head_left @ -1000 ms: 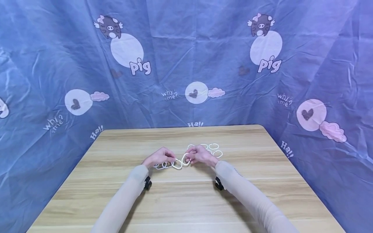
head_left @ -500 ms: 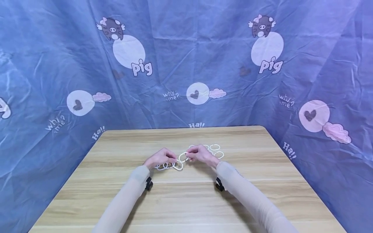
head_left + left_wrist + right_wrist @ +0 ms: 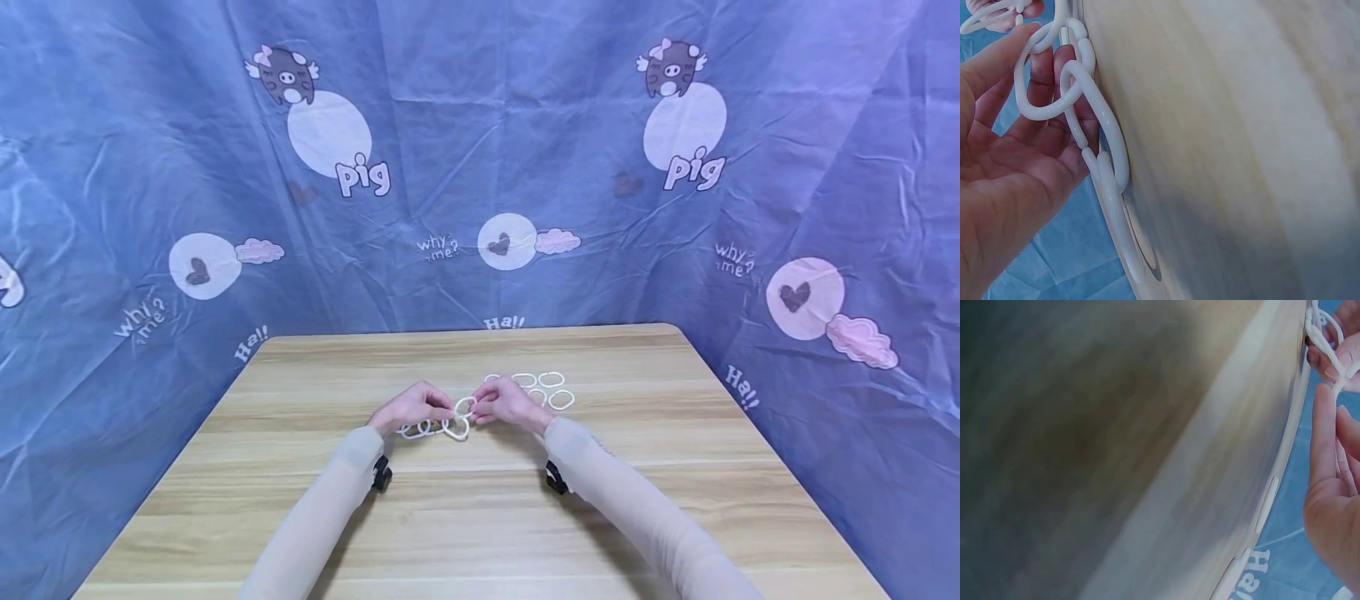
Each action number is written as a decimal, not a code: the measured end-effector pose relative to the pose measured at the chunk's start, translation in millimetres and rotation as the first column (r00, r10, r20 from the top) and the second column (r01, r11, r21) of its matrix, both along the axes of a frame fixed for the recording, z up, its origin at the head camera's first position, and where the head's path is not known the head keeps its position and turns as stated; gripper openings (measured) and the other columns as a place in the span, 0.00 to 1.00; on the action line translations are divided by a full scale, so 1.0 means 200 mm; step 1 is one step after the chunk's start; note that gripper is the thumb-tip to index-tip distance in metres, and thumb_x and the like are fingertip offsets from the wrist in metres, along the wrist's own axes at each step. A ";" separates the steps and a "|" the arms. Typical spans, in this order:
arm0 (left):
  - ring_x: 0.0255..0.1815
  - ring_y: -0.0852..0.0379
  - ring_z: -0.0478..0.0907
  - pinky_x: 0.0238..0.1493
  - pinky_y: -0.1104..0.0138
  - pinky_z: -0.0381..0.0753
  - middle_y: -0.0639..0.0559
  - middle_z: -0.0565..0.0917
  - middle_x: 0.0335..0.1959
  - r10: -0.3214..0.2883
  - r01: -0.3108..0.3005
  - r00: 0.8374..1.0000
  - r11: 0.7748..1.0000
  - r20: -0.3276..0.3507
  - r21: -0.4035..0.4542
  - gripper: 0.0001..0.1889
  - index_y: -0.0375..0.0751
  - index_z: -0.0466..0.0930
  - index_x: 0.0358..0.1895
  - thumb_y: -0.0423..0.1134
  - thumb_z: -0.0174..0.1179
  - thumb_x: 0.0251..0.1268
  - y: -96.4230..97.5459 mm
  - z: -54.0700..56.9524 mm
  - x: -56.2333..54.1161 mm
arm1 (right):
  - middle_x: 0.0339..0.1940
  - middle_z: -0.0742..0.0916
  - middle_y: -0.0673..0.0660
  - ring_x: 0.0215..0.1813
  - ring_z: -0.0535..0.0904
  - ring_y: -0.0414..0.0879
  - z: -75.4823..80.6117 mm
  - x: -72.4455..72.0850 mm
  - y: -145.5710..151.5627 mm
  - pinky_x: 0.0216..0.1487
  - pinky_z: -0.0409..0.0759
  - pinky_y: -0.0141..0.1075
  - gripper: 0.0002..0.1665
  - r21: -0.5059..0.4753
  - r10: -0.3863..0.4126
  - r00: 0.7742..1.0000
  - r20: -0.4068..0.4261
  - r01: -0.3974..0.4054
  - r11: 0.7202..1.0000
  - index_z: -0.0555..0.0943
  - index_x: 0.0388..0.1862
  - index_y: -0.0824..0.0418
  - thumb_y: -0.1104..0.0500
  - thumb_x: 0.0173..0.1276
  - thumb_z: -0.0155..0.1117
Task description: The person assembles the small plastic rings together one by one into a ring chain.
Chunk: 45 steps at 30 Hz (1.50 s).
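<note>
My left hand (image 3: 414,406) pinches a white oval plastic link (image 3: 1047,117) at the end of a short chain of such links (image 3: 1107,131). The rest of that chain trails beneath the palm to the tabletop, partly hidden by the hand in the head view. Between both hands sits another white link (image 3: 465,407), pinched in the fingertips of my right hand (image 3: 506,401). It overlaps the upper edge of the chain's end link (image 3: 456,429). In the right wrist view, the right fingers (image 3: 1324,425) reach up to the links at the top right corner.
Several loose white links lie just behind and right of the right hand, among them one link (image 3: 551,379) at the back and one link (image 3: 561,400) nearer. The wooden table (image 3: 465,525) ends at a blue printed curtain (image 3: 450,175) behind and at both sides.
My right hand has shifted left, bringing its link against the chain's end link by the left fingertips. More of the loose links now show behind it. The left hand stays nearly in place.
</note>
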State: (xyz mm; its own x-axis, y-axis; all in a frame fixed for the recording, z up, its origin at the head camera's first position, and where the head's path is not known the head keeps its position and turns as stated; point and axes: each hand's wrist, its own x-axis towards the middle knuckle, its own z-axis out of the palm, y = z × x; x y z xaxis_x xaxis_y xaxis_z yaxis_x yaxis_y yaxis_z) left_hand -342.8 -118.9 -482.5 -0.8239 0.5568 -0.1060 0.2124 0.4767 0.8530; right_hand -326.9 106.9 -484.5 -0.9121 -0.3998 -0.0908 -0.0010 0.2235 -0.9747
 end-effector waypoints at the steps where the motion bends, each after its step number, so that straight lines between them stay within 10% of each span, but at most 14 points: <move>1: 0.30 0.59 0.77 0.33 0.70 0.74 0.49 0.88 0.31 -0.003 0.003 1.000 1.000 -0.002 -0.001 0.07 0.36 0.87 0.40 0.36 0.66 0.61 0.00 0.00 0.00 | 0.37 0.87 0.69 0.38 0.88 0.54 0.00 0.00 0.00 0.45 0.85 0.42 0.13 0.001 0.001 1.000 0.001 -0.001 1.000 0.79 0.48 0.77 0.75 0.63 0.62; 45: 0.27 0.61 0.77 0.32 0.70 0.77 0.52 0.85 0.28 0.016 -0.016 1.000 1.000 -0.009 -0.005 0.07 0.30 0.85 0.39 0.33 0.63 0.63 -0.04 -0.01 -0.01 | 0.34 0.88 0.64 0.32 0.84 0.48 0.01 0.01 0.08 0.35 0.86 0.39 0.07 0.224 0.058 0.997 -0.046 -0.046 0.974 0.83 0.40 0.70 0.68 0.64 0.66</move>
State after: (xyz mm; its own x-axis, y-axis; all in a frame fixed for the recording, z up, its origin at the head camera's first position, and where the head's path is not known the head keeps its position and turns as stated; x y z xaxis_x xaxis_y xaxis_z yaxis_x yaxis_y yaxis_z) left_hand -345.3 -126.0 -485.0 -0.8334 0.5433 -0.1010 0.2129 0.4843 0.8486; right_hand -325.3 122.1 -483.0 -0.8963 -0.4220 -0.1363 -0.0671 0.4329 -0.8989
